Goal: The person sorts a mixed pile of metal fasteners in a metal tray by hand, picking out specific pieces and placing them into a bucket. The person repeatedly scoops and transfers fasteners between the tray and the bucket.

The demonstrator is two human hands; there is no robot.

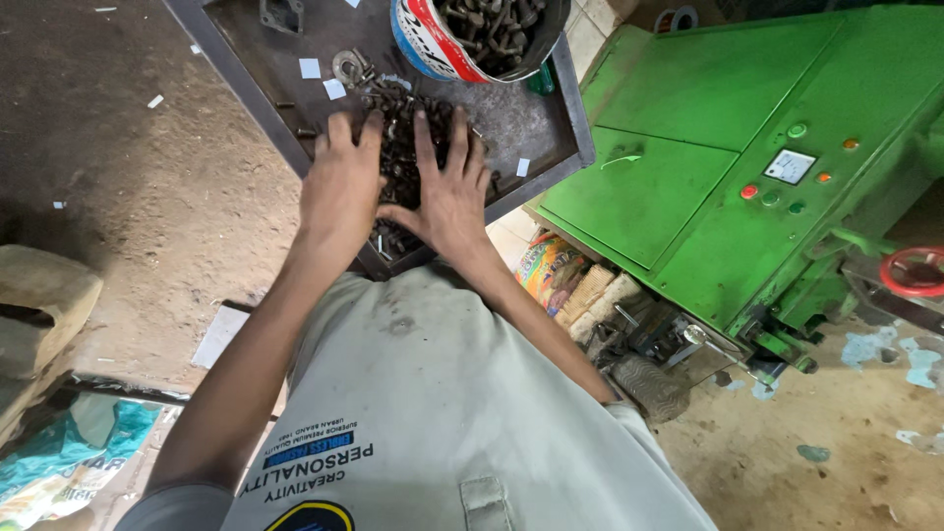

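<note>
Both hands flat on a heap of dark bolts (401,147), upper centre of frame, on a metal tray (246,79) w/ raised rim. Left hand (341,187) on left side of heap, fingers close together, slightly curled over the bolts. Right hand (447,192) on right side, fingers spread, palm down; thumb angles toward the left hand, nearly touching. Neither pinches a single bolt. Just above heap, top centre: a tin (472,39) w/ red/white/blue outside, full of bolts. Small white paper bits (311,68) on tray at upper left. Green machine cabinet (728,147) w/ buttons fills right of frame. Dirt floor (128,197) at left.
</note>
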